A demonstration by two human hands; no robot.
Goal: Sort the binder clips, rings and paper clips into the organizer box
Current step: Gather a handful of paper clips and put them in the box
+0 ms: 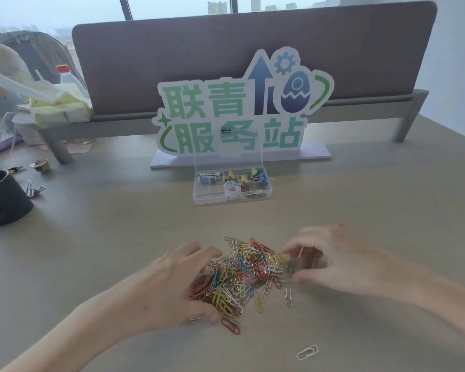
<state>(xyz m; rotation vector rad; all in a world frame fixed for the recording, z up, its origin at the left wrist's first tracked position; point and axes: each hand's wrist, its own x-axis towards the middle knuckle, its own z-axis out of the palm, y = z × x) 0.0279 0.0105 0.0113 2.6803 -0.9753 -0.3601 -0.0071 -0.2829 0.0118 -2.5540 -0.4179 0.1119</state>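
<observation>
Multicoloured paper clips (246, 275): lying heaped on the tabletop (360, 210), between both hands.
Left hand (172, 285): cupping the heap's left edge, fingers curled into the clips.
Right hand (330, 257): pinching clips at the heap's right edge, fingertips curled.
Stray white clip (307, 352): lying alone, nearer the camera than the heap.
Organizer box (232, 185): sitting open beyond the heap, lid raised, just before the sign (234, 114).
Box contents: holding binder clips (246, 176) in rear compartments, rings (232, 189) in a middle one.
Black cup (3, 197): standing at far left, spare binder clips (34, 188) lying beside.
</observation>
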